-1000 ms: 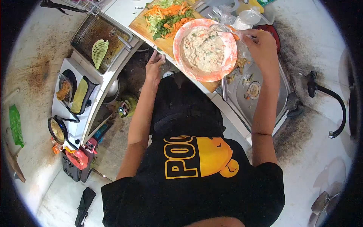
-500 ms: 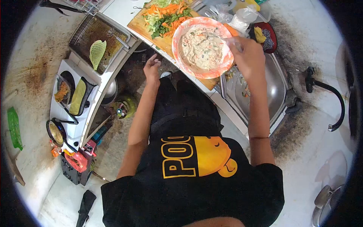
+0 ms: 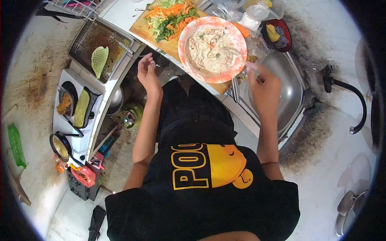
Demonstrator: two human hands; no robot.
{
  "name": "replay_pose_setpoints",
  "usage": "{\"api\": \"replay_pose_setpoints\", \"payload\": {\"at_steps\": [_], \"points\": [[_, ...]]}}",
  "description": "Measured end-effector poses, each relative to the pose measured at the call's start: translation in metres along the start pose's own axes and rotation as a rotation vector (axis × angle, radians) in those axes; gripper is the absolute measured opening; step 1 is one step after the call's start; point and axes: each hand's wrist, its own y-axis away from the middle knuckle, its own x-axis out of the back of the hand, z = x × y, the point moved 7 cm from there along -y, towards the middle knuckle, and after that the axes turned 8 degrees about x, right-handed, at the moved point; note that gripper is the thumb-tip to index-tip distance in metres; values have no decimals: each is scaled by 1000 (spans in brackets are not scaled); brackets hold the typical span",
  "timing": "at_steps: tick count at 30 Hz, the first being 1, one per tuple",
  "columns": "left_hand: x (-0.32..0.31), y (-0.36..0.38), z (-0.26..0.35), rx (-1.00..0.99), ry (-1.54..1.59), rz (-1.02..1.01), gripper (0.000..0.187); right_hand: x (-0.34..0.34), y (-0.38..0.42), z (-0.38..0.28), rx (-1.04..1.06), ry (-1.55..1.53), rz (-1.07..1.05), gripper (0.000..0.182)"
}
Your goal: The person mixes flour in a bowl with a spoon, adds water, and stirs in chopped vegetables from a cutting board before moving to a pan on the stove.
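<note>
A pale bowl with orange-red markings (image 3: 183, 60) sits over the cutting board's near end, holding thick cream-coloured batter (image 3: 209, 50) flecked with green and orange. At the bowl's right rim, my right hand (image 3: 266, 86) pinches the handle of a spoon (image 3: 232, 50), whose blurred end lies in the batter. My left hand (image 3: 149, 76) is held off the counter's front edge, left of the bowl, with fingers loosely apart and nothing in them. Shredded carrot, cabbage and greens (image 3: 173, 22) lie on the wooden cutting board (image 3: 138, 28). A knife handle (image 3: 235, 90) sticks out below the bowl.
Right of the bowl is a steel sink (image 3: 287, 96) with a black faucet (image 3: 356, 90). A red dish (image 3: 284, 38) and a bag of white powder (image 3: 253, 18) stand behind. Leftward are a tray with a green slotted turner (image 3: 99, 60) and a stove (image 3: 66, 130) with pans.
My right hand has moved down and slightly left, with the spoon shifting in the batter. My left hand has moved left and turned, fingers pointing up. The camera view has shifted slightly.
</note>
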Motion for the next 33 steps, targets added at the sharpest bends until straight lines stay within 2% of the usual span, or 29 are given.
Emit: {"api": "replay_pose_setpoints", "payload": {"at_steps": [4,6,7,9,13,15,19,25,27,28,31,33], "points": [[-6,10,13,-108,-11,-63,21,10,-4,-5,13,3,36,17],[-5,15,17,-124,-44,-65,21,-6,-1,-11,28,-28,-209,17],[-6,17,20,-139,-78,-72,21,-11,0,-10,29,-29,-211,17],[-9,21,25,-134,-66,-71,22,-21,-2,-19,241,46,-134,17],[-10,26,35,-195,-99,-67,22,-29,-26,-8,164,16,-161,17],[-8,27,40,-220,-130,-54,22,-23,-33,-10,262,117,-56,17],[-10,33,50,-256,-197,-54,23,-10,-43,-18,182,233,-103,18],[-14,39,55,-290,-234,-59,21,-6,-36,-29,259,295,-183,22],[-18,38,53,-281,-210,-70,21,-20,-30,-40,406,389,-229,20],[-20,38,52,-275,-187,-77,21,-23,-31,-42,402,390,-230,20],[-24,41,57,-299,-278,-111,21,-26,-42,-43,356,441,-216,19],[-22,39,56,-300,-248,-99,21,-14,-44,-51,488,485,-46,15]]}}
